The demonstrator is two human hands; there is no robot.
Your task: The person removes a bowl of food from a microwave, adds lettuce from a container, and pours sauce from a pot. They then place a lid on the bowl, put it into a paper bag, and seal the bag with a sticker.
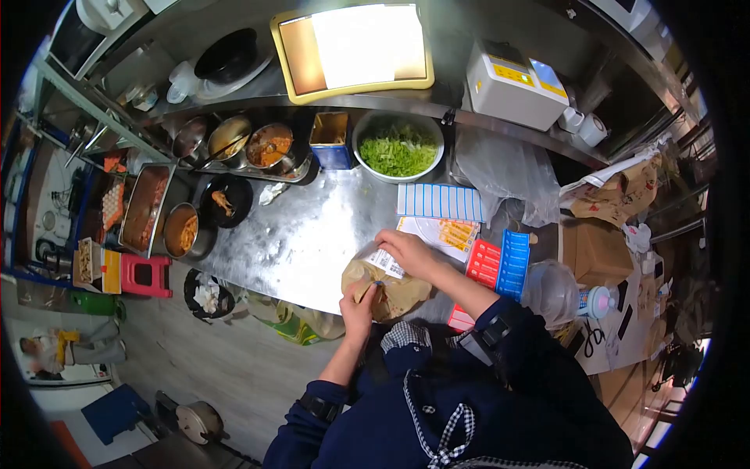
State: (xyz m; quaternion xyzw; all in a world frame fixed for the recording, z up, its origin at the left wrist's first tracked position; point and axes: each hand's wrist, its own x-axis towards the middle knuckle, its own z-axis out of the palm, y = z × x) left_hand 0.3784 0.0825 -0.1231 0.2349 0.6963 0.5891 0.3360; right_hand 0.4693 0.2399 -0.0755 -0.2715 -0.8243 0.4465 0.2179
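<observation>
A brown takeaway bag (408,292), apparently of paper, stands at the near edge of the steel table in front of my body. A white printed label (386,263) lies across its upper side. My left hand (358,311) pinches the near left edge of the bag, thumb on top. With bent fingers, my right hand (407,254) grips the far side of the bag, beside the label's upper end. Some of its fingertips are hidden. What the bag contains cannot be seen.
Beyond the bag are blue-and-white strips (441,203) and a bowl of chopped greens (400,153). Red boxes (483,263) and a blue box (512,264) lie right. Food pots (269,147) stand back left. A label printer (516,87) and lit screen (351,51) occupy the shelf.
</observation>
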